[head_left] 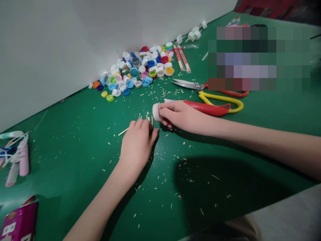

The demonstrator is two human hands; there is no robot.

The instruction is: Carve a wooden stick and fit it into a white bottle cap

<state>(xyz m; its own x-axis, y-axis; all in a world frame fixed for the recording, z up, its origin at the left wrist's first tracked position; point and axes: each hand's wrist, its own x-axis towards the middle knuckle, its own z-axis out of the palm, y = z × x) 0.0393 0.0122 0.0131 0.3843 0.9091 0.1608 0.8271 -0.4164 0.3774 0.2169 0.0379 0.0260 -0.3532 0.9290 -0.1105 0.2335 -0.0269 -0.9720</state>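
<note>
My right hand (179, 115) pinches a white bottle cap (156, 112) by one side, its round face turned left. Close by on the left, my left hand (137, 140) rests low on the green table with its fingers curled over thin wooden sticks (123, 131); its thumb points right. One short stick stands out past the fingertips, and the rest are hidden beneath the hand. Behind my right wrist lies a red-handled knife (210, 108) with a pale blade tip. Scissors (190, 85) with red and yellow handles lie open beyond it.
Many coloured bottle caps (134, 72) are heaped against the white wall (62, 43). Red-and-white wrapped sticks (184, 58) lie beside them, with caps on skewers (194, 34) farther back. Pale wood shavings dot the table (82, 157). A glue gun-like pink tool (24, 157) and purple box (20, 222) sit left.
</note>
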